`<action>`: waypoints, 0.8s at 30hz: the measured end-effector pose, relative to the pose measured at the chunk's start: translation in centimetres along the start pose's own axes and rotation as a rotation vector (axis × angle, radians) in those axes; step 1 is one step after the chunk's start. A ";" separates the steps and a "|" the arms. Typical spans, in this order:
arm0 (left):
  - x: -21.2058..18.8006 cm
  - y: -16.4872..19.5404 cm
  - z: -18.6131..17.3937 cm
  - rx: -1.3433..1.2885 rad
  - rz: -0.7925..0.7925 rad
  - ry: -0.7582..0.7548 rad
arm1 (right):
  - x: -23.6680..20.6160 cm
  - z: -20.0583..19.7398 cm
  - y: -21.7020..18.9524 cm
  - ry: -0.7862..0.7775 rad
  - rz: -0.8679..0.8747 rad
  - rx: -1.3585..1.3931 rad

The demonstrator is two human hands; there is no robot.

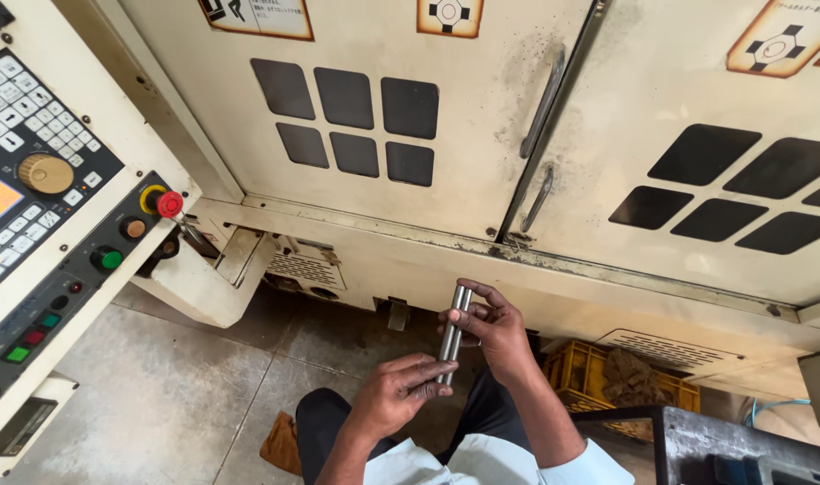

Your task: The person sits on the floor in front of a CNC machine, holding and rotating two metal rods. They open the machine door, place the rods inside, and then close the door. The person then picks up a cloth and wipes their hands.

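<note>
- Head view: left hand [396,391] pinches the lower ends of two steel rods [454,330], right hand [492,330] wraps their middle.
- Rods stand upright between both hands, side by side, touching.
- Machine doors [482,108] above the hands shut; rods not yet loaded anywhere.

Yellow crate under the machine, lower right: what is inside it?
The yellow crate holds a brownish crumpled wad, perhaps rags. A dark metal bench edge covers its right end, so the rest stays hidden.

A cream machine cabinet [482,135] with dark window panes is filling the view; a control panel [41,224] is standing left, over stained concrete floor [176,386]; a yellow crate [589,368] is sitting right.
</note>
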State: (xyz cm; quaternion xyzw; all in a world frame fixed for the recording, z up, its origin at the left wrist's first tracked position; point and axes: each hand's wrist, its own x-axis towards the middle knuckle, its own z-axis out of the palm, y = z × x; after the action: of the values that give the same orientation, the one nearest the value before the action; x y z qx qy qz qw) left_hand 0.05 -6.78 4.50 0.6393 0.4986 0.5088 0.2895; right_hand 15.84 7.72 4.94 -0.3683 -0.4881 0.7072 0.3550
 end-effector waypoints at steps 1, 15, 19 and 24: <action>-0.2 0.1 0.1 -0.007 -0.014 0.003 | -0.1 0.0 0.1 -0.002 -0.005 0.000; -0.6 -0.3 -0.2 -0.044 -0.068 0.016 | -0.3 0.8 -0.1 -0.025 0.026 -0.001; -1.2 -1.3 -1.0 -0.186 -0.150 0.057 | 0.0 1.7 -0.6 -0.114 0.026 0.001; -2.3 -3.5 -1.0 -0.371 -0.288 0.126 | -0.4 3.0 0.0 -0.147 -0.088 -0.190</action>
State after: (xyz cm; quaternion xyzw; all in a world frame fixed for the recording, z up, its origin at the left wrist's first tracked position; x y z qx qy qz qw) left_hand -2.00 -7.93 0.93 0.4643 0.4997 0.5841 0.4399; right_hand 13.39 6.06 5.74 -0.3257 -0.5931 0.6668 0.3124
